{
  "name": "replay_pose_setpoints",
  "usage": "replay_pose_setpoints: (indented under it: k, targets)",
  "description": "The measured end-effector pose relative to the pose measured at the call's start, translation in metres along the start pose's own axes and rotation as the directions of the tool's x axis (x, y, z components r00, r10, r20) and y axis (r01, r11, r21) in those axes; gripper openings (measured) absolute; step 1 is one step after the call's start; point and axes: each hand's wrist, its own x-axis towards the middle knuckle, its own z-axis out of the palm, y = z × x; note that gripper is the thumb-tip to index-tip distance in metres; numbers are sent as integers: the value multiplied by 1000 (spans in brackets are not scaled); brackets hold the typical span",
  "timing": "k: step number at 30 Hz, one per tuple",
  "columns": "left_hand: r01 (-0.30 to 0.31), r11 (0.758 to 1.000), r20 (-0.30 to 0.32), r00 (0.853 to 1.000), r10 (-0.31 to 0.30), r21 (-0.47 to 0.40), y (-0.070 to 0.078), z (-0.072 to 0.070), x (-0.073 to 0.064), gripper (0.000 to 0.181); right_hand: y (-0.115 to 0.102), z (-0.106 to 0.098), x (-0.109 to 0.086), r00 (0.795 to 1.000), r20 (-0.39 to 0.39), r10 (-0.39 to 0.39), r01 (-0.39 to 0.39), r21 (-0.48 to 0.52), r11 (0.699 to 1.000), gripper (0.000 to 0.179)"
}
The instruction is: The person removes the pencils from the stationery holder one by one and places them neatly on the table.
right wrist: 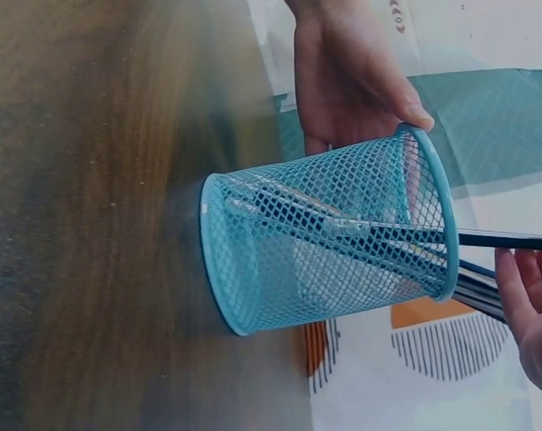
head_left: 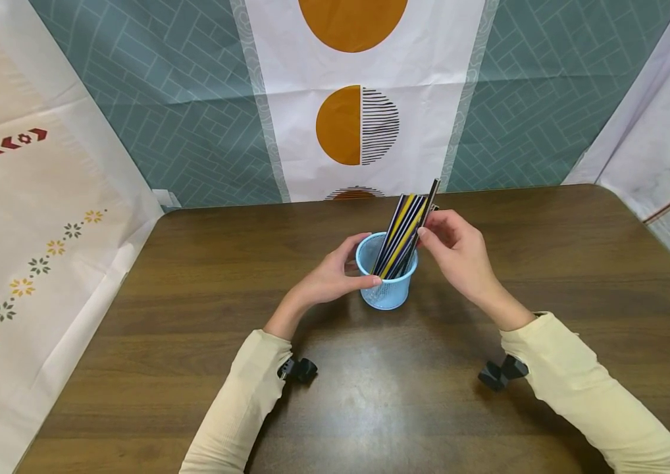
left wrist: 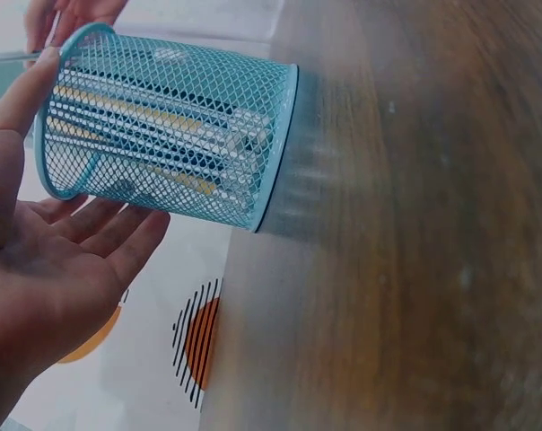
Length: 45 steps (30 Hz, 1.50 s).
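Note:
A light blue mesh pencil cup [head_left: 387, 294] stands upright on the table, holding several dark, white-striped and yellow pencils [head_left: 397, 230] that lean to the right. My left hand [head_left: 335, 273] holds the cup from the left, its thumb at the near rim and its fingers round the far side. With thumb and fingers, my right hand [head_left: 459, 247] pinches a dark pencil [head_left: 432, 194] at the cup's right side. That pencil rises above the others; in the right wrist view its lower part [right wrist: 504, 240] runs down inside the mesh.
The brown wooden table [head_left: 193, 316] extends on all sides of the cup. Behind it hangs a patterned cloth [head_left: 205, 99], with a pale cloth [head_left: 33, 263] on the left and a white one [head_left: 667, 118] on the right. Small black cameras [head_left: 305, 370] sit at both wrists.

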Motion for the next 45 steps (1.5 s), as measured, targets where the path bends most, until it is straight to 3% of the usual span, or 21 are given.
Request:
replay_pose_setpoints:
  k: [9,22,39,45]
  targets:
    - [-5,1000,-4,1000,5,-7,-1,1,0,78,-10,2,8,999,13,-52,52,31,998,13]
    - [12,1000,0,1000,-12,-9,0,-1,1,78,-30,2,25,989,50,-136,138,-34,990,16]
    - [-11,1000,-2,1000,11,-7,0,0,1,78,-45,-1,33,990,35,-140,142,-76,987,15]
    - [-17,1000,-2,1000,17,-6,0,0,0,78,-44,-4,32,994,29,-104,106,-92,990,15]
